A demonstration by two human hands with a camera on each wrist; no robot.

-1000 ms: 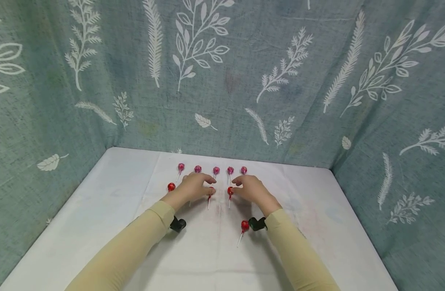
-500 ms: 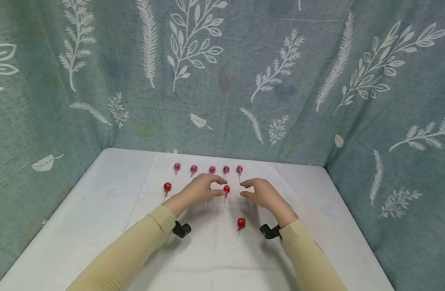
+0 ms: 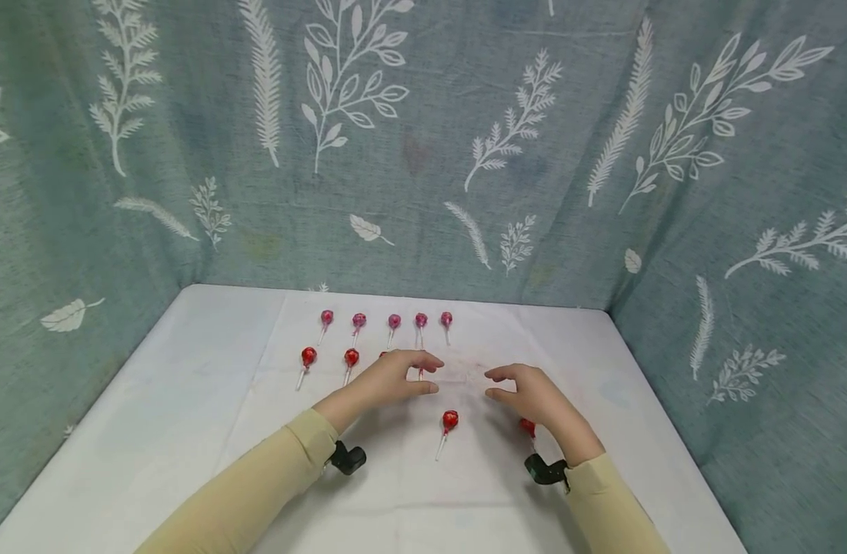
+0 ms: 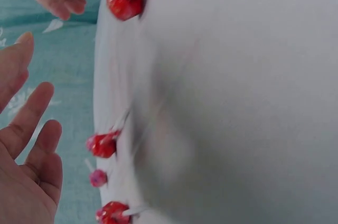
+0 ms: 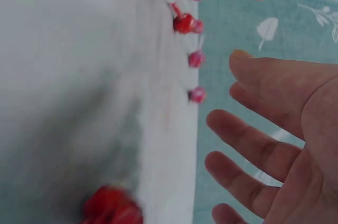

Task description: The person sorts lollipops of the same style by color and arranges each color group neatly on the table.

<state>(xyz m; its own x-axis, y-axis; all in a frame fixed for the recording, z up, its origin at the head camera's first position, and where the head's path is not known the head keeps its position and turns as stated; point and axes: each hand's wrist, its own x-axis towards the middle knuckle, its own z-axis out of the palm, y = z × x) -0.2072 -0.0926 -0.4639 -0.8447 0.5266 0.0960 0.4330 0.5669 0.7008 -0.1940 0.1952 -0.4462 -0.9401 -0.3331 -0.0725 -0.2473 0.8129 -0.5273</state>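
My left hand (image 3: 395, 377) hovers over the right end of a row of red lollipops, its fingers relaxed and holding nothing. Behind it, two of that row are partly hidden; a red lollipop (image 3: 308, 356) and another red lollipop (image 3: 351, 357) show to its left. Farther right, my right hand (image 3: 534, 396) is held above the cloth with thumb and fingers apart, also holding nothing. A single red lollipop (image 3: 450, 420) lies nearer the front, between the two forearms. Under the right wrist, one more red lollipop (image 3: 528, 427) is partly covered. The left palm (image 4: 26, 182) appears bare in the left wrist view.
Several pink lollipops, among them a middle one (image 3: 394, 321), form a row at the back of the white-covered table (image 3: 222, 369). A green leaf-patterned curtain (image 3: 423, 192) encloses the back and sides. Each wrist wears a black camera (image 3: 348, 459).
Both hands have left the red lollipops they were at and shifted right, the right hand farther and toward the front. A red lollipop under the right wrist has come into view.
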